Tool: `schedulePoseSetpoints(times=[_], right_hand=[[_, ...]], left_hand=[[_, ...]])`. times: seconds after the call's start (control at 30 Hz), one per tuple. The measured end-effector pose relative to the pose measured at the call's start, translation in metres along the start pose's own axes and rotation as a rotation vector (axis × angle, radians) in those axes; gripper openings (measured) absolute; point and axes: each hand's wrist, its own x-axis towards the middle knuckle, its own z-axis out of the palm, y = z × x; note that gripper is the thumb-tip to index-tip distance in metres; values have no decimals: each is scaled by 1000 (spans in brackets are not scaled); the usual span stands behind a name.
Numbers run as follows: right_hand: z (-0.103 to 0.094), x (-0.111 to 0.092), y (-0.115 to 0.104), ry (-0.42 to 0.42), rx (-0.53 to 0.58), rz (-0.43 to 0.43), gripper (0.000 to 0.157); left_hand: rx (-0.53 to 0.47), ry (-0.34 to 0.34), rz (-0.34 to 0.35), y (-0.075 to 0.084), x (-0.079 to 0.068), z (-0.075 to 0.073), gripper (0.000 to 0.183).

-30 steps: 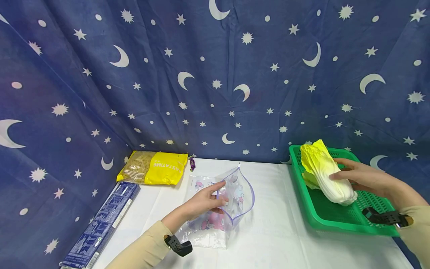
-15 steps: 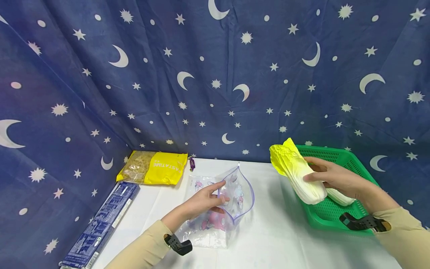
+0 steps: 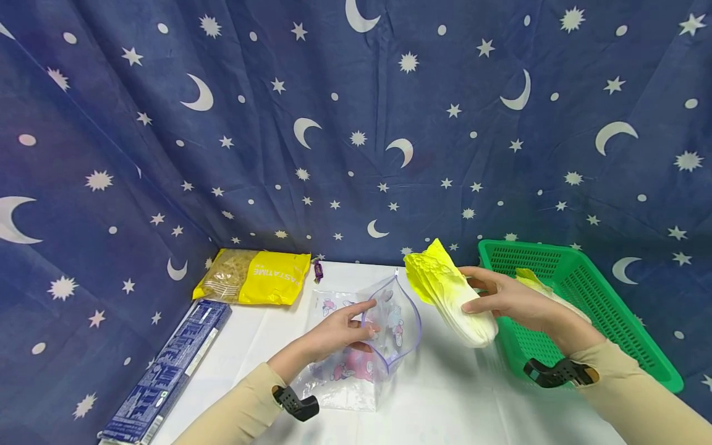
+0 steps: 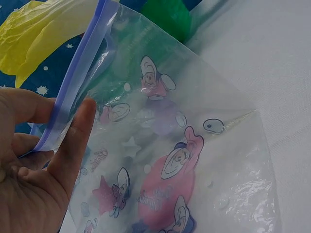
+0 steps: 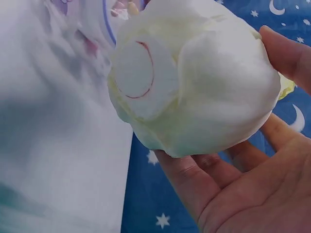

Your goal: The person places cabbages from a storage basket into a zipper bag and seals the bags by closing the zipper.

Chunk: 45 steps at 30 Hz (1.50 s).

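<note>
My right hand [image 3: 508,301] grips a napa cabbage [image 3: 450,296] with yellow leaves and a white base, held above the table between the bag and the basket. In the right wrist view the cabbage's white base [image 5: 146,77] faces the camera, with thumb and fingers around it. My left hand [image 3: 339,330] holds the rim of a clear zip bag [image 3: 356,371] printed with pink cartoon figures. Its purple zip edge [image 4: 73,77] passes between the fingers in the left wrist view. The bag's mouth gapes toward the cabbage.
At right stands a green basket [image 3: 623,315] with another cabbage [image 3: 534,281] in it, partly hidden by my right hand. A yellow pasta bag [image 3: 272,278], a purple-wrapped candy [image 3: 318,271] and a long blue box [image 3: 167,371] lie at left. A starry curtain [image 3: 345,154] backs the table.
My right hand has lifted the cabbage out of the green basket and carried it left, close to the bag's mouth. The left hand and the bag have stayed in place.
</note>
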Motion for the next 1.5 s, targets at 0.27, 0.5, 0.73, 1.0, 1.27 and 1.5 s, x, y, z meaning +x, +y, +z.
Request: schedulePoseSetpoints(times=[0.27, 0.5, 0.73, 1.0, 1.27, 1.5], right_hand=[[17, 20, 6, -77, 25, -66, 80], [30, 35, 6, -132, 23, -121, 74], [35, 45, 12, -161, -31, -99, 70], [35, 47, 23, -166, -174, -71, 68], [39, 47, 29, -180, -300, -27, 64], [42, 47, 33, -173, -382, 28, 61]], left_hand=[[9, -7, -18, 1, 1, 0, 75], [5, 7, -32, 3, 3, 1, 74], [-8, 17, -23, 1, 4, 1, 72], [-86, 10, -2, 2, 4, 0, 70], [-95, 7, 22, 2, 1, -1, 71], [-4, -4, 49, 5, -3, -5, 69]])
